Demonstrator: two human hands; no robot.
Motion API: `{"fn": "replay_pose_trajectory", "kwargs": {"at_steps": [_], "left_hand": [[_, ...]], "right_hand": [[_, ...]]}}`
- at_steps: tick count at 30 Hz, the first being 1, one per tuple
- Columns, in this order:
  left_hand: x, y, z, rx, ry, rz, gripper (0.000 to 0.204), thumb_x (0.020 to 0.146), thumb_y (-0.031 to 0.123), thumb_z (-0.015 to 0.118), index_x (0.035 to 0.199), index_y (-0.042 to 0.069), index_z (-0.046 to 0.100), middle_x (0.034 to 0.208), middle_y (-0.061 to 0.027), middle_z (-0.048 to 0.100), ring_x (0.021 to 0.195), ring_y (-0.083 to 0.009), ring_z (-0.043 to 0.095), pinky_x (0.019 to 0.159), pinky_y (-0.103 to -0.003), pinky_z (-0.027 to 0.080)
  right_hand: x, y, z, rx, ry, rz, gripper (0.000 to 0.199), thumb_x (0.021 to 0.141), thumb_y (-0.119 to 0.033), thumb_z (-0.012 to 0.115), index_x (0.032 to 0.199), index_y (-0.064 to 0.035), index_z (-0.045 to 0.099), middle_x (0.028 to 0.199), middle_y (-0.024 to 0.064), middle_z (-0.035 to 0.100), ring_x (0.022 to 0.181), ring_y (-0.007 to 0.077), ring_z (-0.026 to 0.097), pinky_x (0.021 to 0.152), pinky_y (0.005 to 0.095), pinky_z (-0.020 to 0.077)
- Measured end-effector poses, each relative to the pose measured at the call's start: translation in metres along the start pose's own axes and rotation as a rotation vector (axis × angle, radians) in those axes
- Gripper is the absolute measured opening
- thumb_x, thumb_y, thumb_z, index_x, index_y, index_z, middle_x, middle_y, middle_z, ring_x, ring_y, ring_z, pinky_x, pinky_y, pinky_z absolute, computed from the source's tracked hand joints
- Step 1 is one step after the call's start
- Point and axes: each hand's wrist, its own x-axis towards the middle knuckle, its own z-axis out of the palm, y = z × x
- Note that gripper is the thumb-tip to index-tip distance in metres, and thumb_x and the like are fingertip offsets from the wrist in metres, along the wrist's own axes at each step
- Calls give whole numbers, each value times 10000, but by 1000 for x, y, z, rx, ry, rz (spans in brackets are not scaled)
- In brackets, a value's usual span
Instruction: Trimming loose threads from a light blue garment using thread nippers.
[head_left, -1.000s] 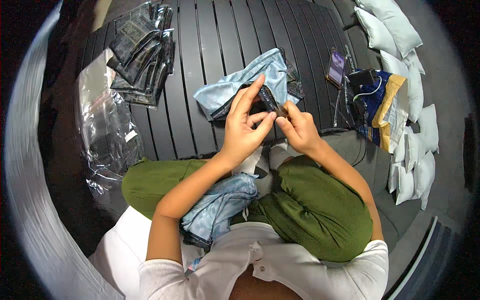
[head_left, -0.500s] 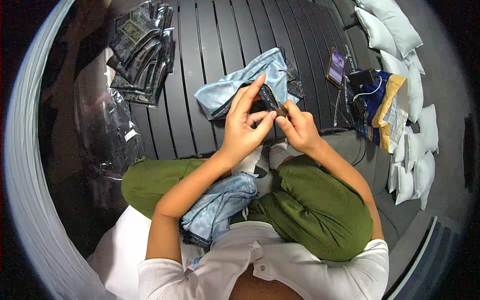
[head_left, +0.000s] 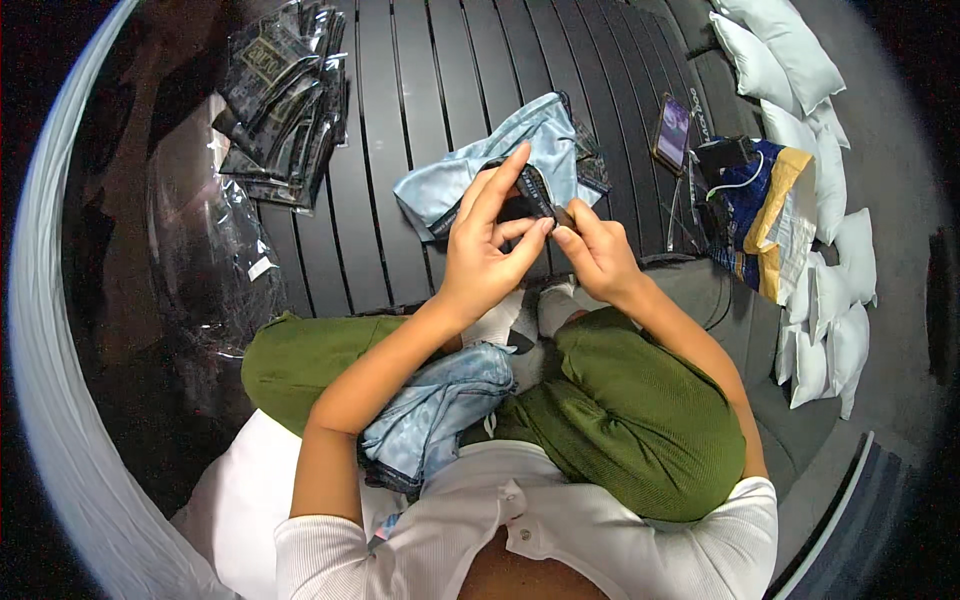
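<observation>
A shiny light-blue garment (head_left: 535,130) with a dark band lies bunched on the black slatted table, in front of my hands. My left hand (head_left: 482,245) is closed on the dark band (head_left: 534,188), thumb pressed in and index finger stretched upward along it. At the band's near end my right hand (head_left: 600,255) pinches a small dark piece between thumb and index finger; whether it is part of the band I cannot tell. The two hands' fingertips almost meet there. Another light-blue garment (head_left: 440,395) with dark edging rests in my lap.
Black packets in clear sleeves (head_left: 280,100) are piled at the far left, with crumpled clear plastic (head_left: 215,270) nearer me. To the right lie a phone (head_left: 672,135), a dark box with a white cable, and a blue-and-gold bag (head_left: 770,225). White pillow-like packs (head_left: 830,190) line the right side.
The blue garment and its band have shifted very slightly. My right fingertips have moved a little along the band's end; both hands keep their grip.
</observation>
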Motion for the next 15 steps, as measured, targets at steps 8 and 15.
{"fn": "replay_pose_trajectory", "kwargs": {"at_steps": [8,15], "left_hand": [[0,-2,0,31,-3,14,642,733,-123,534,1316,48,327,1106,-67,367,975,-131,419,815,-228,487],[0,-1,-1,48,-3,34,640,732,-124,532,1314,48,330,1102,-69,373,976,-127,421,809,-228,494]], "right_hand": [[0,-2,0,25,-8,19,195,867,-186,500,829,-14,415,504,142,451,454,301,530,417,339,370],[0,-5,-2,31,-20,32,195,870,-182,489,818,-13,407,515,150,443,462,320,522,415,347,363]]}}
